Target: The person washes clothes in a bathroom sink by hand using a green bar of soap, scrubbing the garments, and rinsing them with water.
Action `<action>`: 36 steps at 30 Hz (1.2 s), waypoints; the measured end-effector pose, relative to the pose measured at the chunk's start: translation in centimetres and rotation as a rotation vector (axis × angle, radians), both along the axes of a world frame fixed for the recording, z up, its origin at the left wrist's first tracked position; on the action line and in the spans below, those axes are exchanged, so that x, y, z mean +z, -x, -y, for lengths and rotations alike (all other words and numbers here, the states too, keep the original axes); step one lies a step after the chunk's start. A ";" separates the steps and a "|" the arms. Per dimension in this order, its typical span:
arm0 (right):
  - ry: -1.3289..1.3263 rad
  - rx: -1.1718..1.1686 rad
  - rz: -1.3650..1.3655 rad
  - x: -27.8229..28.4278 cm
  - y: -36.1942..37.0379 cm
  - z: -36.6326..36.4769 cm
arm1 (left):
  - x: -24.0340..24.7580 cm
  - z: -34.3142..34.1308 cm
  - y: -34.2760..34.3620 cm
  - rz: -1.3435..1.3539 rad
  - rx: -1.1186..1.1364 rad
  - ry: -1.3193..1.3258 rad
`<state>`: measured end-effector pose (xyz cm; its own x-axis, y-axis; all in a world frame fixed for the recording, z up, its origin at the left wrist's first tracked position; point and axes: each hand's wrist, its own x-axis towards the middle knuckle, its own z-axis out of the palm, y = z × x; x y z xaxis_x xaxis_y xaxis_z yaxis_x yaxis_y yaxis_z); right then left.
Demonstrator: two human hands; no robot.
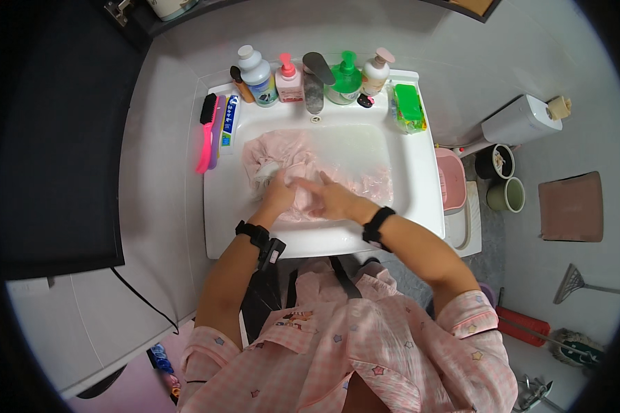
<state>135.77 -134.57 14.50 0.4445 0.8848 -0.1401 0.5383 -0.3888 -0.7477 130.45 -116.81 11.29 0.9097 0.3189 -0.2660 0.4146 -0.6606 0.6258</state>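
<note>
A wet pink garment (275, 146) lies bunched in the white washbasin (220, 206), partly under cloudy water. My left hand (278, 195) is closed on its left part, most of the fingers hidden behind the hand and the folds. Beside those fingers shows a white patch (266, 171); whether it is cloth, foam or a separate object I cannot make out. My right hand (339, 199) rests over the garment close by, fingers spread apart, the forefinger reaching toward my left hand. Black bands circle both wrists.
Along the basin's back stand a blue-white bottle (256, 77), pump bottles (289, 81), the tap (314, 89) and a green pump bottle (344, 82). A pink-black brush (206, 131) and toothpaste (229, 122) lie left; a green soap (408, 102) right. Beyond are a pink basin (451, 175) and bins (506, 195).
</note>
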 end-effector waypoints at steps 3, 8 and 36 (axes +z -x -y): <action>0.437 0.024 0.401 -4.6 0.7 -2.2 | 1.9 0.3 -0.5 -0.132 -0.042 0.121; 0.435 0.013 0.220 -3.7 -3.7 -1.2 | -0.6 -1.3 1.8 -0.036 -0.011 0.134; -0.037 -0.451 -0.210 10.3 -12.6 4.5 | 12.8 -0.9 -3.3 0.359 0.048 -0.080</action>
